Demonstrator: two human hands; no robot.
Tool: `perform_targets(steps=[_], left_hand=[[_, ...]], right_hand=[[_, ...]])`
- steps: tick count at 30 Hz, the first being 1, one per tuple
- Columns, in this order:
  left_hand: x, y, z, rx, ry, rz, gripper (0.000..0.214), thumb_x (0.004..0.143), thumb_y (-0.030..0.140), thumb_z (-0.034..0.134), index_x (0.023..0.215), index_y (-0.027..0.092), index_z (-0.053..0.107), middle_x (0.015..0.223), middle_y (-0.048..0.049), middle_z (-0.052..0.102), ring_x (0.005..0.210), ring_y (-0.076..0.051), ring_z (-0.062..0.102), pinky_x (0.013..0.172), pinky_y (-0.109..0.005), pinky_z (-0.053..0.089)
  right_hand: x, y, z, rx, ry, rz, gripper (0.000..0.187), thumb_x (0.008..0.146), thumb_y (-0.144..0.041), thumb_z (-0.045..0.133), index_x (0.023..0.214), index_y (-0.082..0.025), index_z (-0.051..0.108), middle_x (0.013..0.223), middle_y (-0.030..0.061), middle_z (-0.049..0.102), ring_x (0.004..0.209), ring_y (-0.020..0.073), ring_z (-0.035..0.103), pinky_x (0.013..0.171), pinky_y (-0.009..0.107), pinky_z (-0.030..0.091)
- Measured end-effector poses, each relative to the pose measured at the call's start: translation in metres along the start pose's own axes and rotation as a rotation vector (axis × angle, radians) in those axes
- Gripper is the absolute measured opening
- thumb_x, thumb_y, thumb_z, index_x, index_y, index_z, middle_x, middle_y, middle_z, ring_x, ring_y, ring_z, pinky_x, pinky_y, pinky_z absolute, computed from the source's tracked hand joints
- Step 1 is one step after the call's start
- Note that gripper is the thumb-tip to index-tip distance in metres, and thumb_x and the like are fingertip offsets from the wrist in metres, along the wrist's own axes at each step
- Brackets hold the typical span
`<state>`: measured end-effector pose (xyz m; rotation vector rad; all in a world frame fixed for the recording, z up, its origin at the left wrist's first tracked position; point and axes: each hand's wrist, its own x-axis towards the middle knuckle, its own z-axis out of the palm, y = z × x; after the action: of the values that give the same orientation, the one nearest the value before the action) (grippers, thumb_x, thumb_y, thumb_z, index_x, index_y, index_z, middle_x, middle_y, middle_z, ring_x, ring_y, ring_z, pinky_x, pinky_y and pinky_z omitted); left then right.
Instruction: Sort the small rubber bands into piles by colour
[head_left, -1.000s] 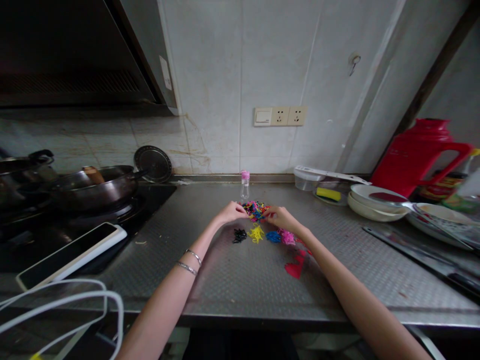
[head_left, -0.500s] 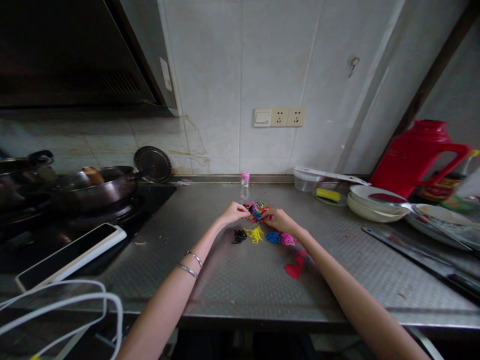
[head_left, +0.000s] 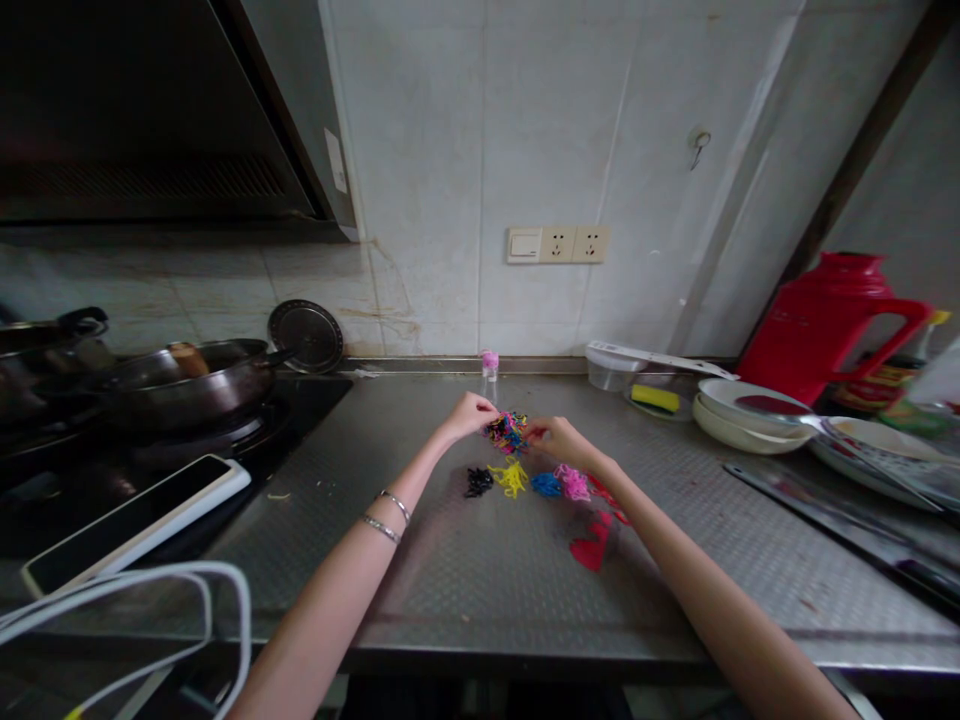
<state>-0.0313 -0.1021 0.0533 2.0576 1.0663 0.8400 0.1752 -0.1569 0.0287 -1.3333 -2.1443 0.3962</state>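
A mixed heap of small coloured bands (head_left: 507, 431) lies on the steel counter (head_left: 480, 580). My left hand (head_left: 469, 414) pinches at the heap's left side, my right hand (head_left: 556, 438) pinches at its right side. What each pinch holds is too small to name. In front of the heap sit sorted little piles: black (head_left: 478, 482), yellow (head_left: 511, 477), blue (head_left: 547, 485), pink (head_left: 574, 482) and red (head_left: 592, 548). A small clear bottle with a pink cap (head_left: 489, 372) stands just behind the heap.
A stove with a pan (head_left: 187, 380) and a lid (head_left: 306, 336) is at the left, with a phone (head_left: 135, 522) and white cables (head_left: 150, 610) in front. At the right are a sponge (head_left: 655, 397), bowls (head_left: 750, 412), a red jug (head_left: 829, 325) and a long knife (head_left: 840, 520).
Both hands have stayed at the mixed heap with only small finger movements. The camera has tilted slightly, so everything sits a little lower in the picture.
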Motion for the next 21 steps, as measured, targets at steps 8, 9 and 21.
perform_targets(steps=[8, 9, 21], left_hand=[[0.012, 0.001, -0.005, 0.082, 0.073, 0.080, 0.025, 0.066, 0.025, 0.054, 0.074, 0.007, 0.070, 0.062, -0.0059, 0.065, 0.055, -0.011, 0.053, 0.053, -0.021, 0.037], [0.012, 0.001, -0.005, 0.085, 0.075, 0.082, 0.025, 0.066, 0.024, 0.054, 0.074, 0.007, 0.070, 0.063, -0.0062, 0.065, 0.056, -0.012, 0.053, 0.053, -0.021, 0.038], [-0.003, -0.012, 0.005, 0.112, 0.037, 0.032, 0.026, 0.067, 0.028, 0.053, 0.073, 0.008, 0.070, 0.059, -0.0049, 0.063, 0.053, -0.011, 0.051, 0.050, -0.020, 0.035]], right_hand=[[0.004, -0.002, -0.005, -0.066, -0.094, 0.057, 0.022, 0.064, -0.018, 0.054, 0.081, -0.016, 0.068, 0.072, 0.0006, 0.066, 0.064, 0.0123, 0.056, 0.058, 0.018, 0.040], [0.004, 0.000, -0.002, -0.077, -0.106, 0.059, 0.022, 0.064, -0.018, 0.055, 0.081, -0.017, 0.068, 0.073, 0.0006, 0.066, 0.065, 0.0123, 0.056, 0.058, 0.018, 0.040], [-0.004, 0.011, -0.015, -0.067, -0.021, 0.008, 0.023, 0.067, -0.017, 0.050, 0.081, -0.014, 0.068, 0.074, 0.0031, 0.068, 0.067, 0.0144, 0.059, 0.063, 0.021, 0.043]])
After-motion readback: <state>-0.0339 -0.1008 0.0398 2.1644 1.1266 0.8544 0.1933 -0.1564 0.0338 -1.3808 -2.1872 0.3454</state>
